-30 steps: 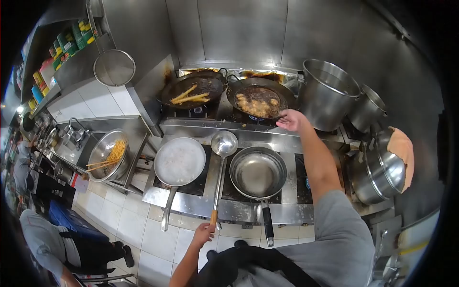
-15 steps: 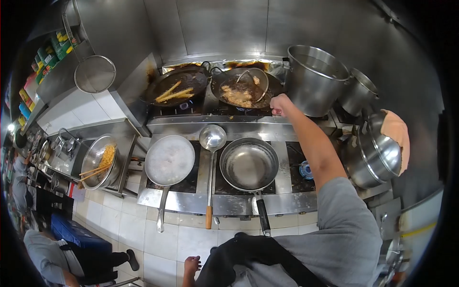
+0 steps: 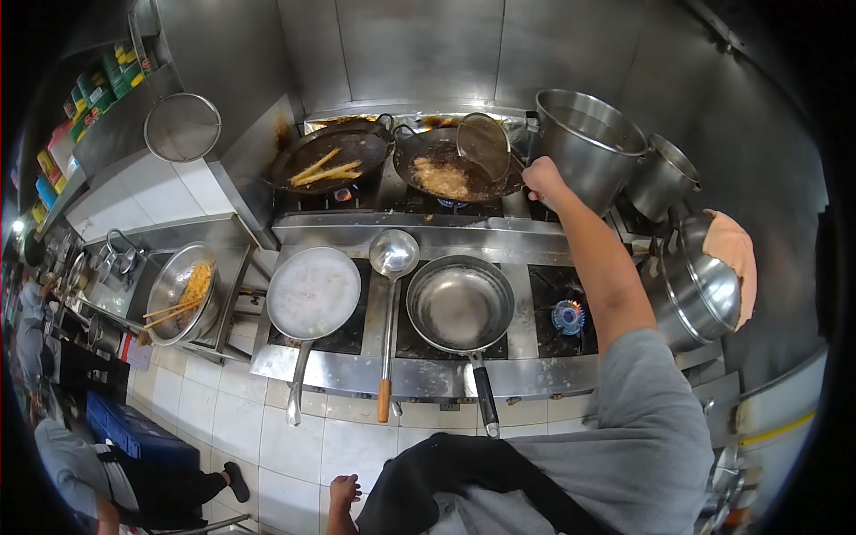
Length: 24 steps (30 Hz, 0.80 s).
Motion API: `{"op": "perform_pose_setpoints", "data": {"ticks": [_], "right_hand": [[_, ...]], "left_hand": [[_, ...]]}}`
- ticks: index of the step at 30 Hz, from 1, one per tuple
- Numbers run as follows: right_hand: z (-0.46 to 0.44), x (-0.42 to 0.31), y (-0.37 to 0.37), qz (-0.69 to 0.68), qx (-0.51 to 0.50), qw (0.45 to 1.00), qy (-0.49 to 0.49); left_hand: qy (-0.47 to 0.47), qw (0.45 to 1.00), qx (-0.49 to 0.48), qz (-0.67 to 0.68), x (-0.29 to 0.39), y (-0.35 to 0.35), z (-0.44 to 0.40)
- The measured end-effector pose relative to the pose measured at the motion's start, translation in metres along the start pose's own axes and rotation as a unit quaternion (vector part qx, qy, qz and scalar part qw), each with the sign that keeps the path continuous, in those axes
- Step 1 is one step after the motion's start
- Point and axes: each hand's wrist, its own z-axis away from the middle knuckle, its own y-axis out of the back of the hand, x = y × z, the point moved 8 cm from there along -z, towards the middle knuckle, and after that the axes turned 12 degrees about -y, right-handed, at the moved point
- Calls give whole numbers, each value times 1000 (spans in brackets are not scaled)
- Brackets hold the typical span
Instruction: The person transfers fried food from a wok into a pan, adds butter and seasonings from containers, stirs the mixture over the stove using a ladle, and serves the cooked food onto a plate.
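My right hand point(image 3: 544, 181) is closed around the handle of a round wire-mesh skimmer point(image 3: 483, 145), most of the handle being hidden by the fist. The skimmer stands tilted above the far right wok point(image 3: 419, 187), at its back right side. Golden fried pieces point(image 3: 441, 179) bubble in the dark oil of that wok. In the wok to its left point(image 3: 287, 158), long pale-yellow sticks point(image 3: 326, 175) lie in oil. Low in the view, my left hand point(image 3: 345, 492) hangs by my body with loosely curled fingers and nothing visible in it.
A large steel pot point(image 3: 584, 134) stands right of the woks. Nearer are a white-filled pan point(image 3: 314, 292), a steel ladle point(image 3: 393, 254), an empty pan point(image 3: 460, 303) and a lit burner point(image 3: 569, 317). At left sits a bowl point(image 3: 169, 285) with chopsticks; a co-worker point(image 3: 76, 464) stands lower left.
The skimmer has risen from the oil and tilted upward, leaving the fried pieces in the wok. My right hand has moved slightly up and right. My left hand still hangs low.
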Motion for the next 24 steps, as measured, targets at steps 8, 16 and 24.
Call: {"op": "perform_pose_setpoints", "data": {"ticks": [8, 16, 24], "right_hand": [[45, -15, 36, -124, -10, 992, -34], [53, -1, -9, -98, -15, 993, -64], [18, 24, -117, -288, -161, 921, -205]], "left_hand": [[-63, 988, -87, -111, -33, 1, -1], [-70, 988, -70, -116, -42, 16, -2], [39, 998, 31, 23, -41, 26, 7]]}}
